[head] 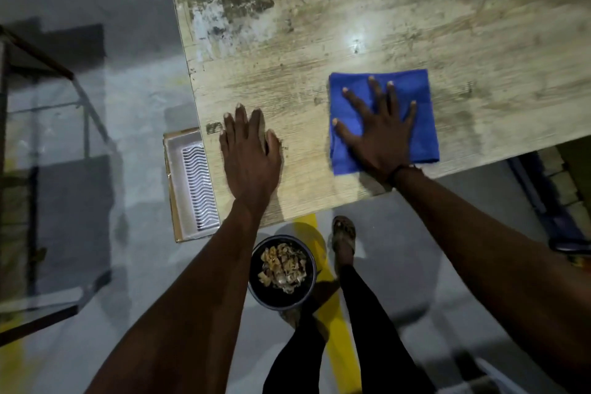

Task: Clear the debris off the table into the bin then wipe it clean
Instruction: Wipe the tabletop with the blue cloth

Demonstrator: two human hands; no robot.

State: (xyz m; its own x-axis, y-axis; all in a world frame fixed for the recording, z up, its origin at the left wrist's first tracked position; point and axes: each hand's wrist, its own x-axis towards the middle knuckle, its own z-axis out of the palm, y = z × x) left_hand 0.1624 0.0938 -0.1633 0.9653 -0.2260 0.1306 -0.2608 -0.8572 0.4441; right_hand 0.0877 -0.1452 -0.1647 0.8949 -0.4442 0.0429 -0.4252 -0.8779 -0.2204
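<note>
Beside the blue cloth (383, 120), under the flat, spread right hand (380, 134), the left hand (251, 157) presses flat on the surface (319, 41); debris (283, 267) fills the bin (282, 272) below; careless wiping could smear stains

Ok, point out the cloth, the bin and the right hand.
cloth (412, 86), head view, upper right corner.
bin (256, 291), head view, dark inner wall.
right hand (382, 134), head view, back of hand.

The table (415, 19) had a pale wood-grain top, worn and scuffed, with dark stains toward its far left corner and a glossy glare spot near the middle. The blue cloth (412, 86) near its near edge looked soft and matt. The round bin (254, 285) looked dark, holding dry, papery tan debris (283, 267).
</note>
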